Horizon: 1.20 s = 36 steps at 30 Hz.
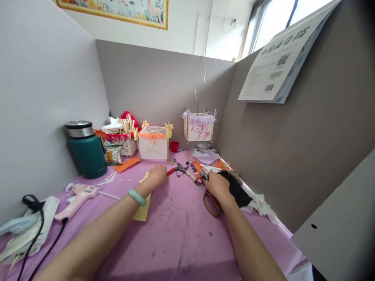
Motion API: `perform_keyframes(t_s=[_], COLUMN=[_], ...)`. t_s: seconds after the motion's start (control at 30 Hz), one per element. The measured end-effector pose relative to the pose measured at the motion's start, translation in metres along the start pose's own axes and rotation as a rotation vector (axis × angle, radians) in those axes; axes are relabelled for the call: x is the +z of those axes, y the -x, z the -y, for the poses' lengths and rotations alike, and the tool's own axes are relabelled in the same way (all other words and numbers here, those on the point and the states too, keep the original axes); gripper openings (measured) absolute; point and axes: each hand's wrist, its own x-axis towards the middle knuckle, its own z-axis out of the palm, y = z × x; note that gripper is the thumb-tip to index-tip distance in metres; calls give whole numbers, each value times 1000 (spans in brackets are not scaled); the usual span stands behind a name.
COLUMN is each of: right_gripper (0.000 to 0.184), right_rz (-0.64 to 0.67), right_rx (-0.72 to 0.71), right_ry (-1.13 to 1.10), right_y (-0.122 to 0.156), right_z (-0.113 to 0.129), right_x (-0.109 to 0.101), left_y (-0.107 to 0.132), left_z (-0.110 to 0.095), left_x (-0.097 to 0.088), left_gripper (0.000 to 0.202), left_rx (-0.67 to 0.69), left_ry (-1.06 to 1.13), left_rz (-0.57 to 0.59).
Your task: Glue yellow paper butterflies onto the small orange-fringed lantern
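My left hand (158,176), with a pale green bangle at the wrist, lies closed on the table at the end of a red-handled cutter (172,170). Its fingers seem to hold that handle, though the fingertips are hidden. Beneath this wrist is a yellow paper sheet (142,210). My right hand (217,184) is closed over scissors (211,206), whose brown handle loop sticks out below it and blades point away. Between the hands lies a tool with a pale handle (191,176). Small dark beads (193,167) are scattered beyond it.
A pink glue gun (77,201) with a black cord and a green flask (86,152) stand left. Decorated paper lantern boxes, one orange-trimmed (153,146), stand behind; a purple-trimmed one (200,128) hangs at the back. Black cloth (237,189) and white tissue (262,205) lie right.
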Motion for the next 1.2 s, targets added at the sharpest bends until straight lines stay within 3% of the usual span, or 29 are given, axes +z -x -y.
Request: perform_keyframes(t_s=[0.17,0.27,0.33,0.43,0.53,0.83,0.93,1.03,1.13,1.2], right_gripper=[30,32,31,30,29,26,26,25,26,26], right_rz=[-55,-91,-92,-82,-57,-81,-148,-281,-485,-622], right_rx=[51,2,-95,-325,-472,-474,-476,-482,-484,-486], right_ry=[14,-62,-170,-376,-507,-455,-421,-476,-632,-744], right_y=[-7,-6,-4,-2,-2,-10,-11,-8,10,33], right_z=[-2,-6,-10,-12,-9,3,3,3,6,6], right_x=[16,21,23,28,35,44,46,38,7,-25], left_y=[-24,-26,-23,-16,-13,-15,-7,16,64,108], left_z=[-2,1,7,21,32,25,13,-1,-9,-11], left_x=[20,19,12,-2,-10,-5,-25,-67,-116,-137], left_gripper=[34,32,27,20,21,44,48,49,48,46], left_rx=[23,71,138,197,190,157,148,134,243,389], left_ry=[46,50,66,160,230,161,-8,-136,-39,54], left_rz=[54,58,187,485,616,595,488,179,-95,-167])
